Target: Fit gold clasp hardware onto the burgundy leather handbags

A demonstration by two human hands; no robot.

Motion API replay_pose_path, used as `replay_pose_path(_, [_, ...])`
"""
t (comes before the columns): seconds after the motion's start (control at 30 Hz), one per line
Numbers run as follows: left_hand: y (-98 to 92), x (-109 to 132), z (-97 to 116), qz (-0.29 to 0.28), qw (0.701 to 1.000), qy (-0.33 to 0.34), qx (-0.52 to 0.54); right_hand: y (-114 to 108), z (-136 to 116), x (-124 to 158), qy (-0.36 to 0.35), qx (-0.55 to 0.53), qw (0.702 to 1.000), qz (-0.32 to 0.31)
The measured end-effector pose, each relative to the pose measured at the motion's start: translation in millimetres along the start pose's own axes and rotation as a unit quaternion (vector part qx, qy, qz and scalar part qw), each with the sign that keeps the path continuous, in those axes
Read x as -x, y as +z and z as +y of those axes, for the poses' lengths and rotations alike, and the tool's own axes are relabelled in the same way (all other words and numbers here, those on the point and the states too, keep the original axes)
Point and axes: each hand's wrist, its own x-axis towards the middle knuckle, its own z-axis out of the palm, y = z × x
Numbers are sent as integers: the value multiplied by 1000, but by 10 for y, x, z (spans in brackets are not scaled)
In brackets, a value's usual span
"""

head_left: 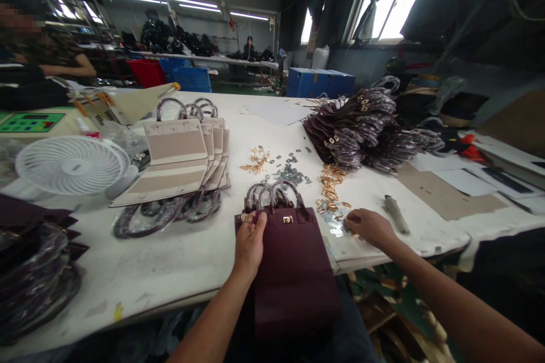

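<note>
My left hand [249, 245] grips the left edge of a burgundy handbag panel [293, 272], thumb on its front. The panel hangs over the table's front edge towards my lap. A small gold clasp [288, 219] is fixed near its top, below handles wrapped in clear plastic. More handles show behind it. To the right, my right hand [369, 227] rests at the table with its fingertips closed together beside small silvery plates [336, 224]. What they pinch, if anything, is hidden. Gold metal fittings [332, 181] and dark grey metal plates [289, 174] lie scattered beyond the panel.
Beige-backed bag panels [176, 150] are stacked at left, near a white fan [72, 164]. More burgundy pieces [34, 272] lie at near left. A heap of wrapped burgundy panels [353, 125] sits at back right. A grey-green tool-like object [395, 214] lies beyond my right hand. A co-worker's arm [70, 68] shows far left.
</note>
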Motion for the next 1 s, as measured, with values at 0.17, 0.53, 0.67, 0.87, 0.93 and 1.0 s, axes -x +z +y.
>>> replay_pose_path(0.17, [-8, 18, 25, -3, 1000, 5, 7, -50, -14, -106, 10, -5, 1000, -11])
replay_pose_path(0.53, [-43, 45, 50, 6, 1000, 11, 6, -302, -722, 250, 0, -267, 963, 37])
replay_pose_path(0.67, [-55, 71, 12, 43, 999, 12, 17, -77, -1439, 453, -25, -497, 866, -48])
replay_pose_path(0.87, [-84, 98, -25, 93, 994, -13, 56, 352, -2072, 512, -60, -546, 834, -46])
replay_pose_path(0.93, [-80, 104, -9, 98, 993, -15, 57, 432, -2148, 509, -80, -502, 861, -14])
replay_pose_path(1.0, [-76, 112, 14, 103, 994, -8, 48, 489, -2190, 507, -105, -446, 889, 26])
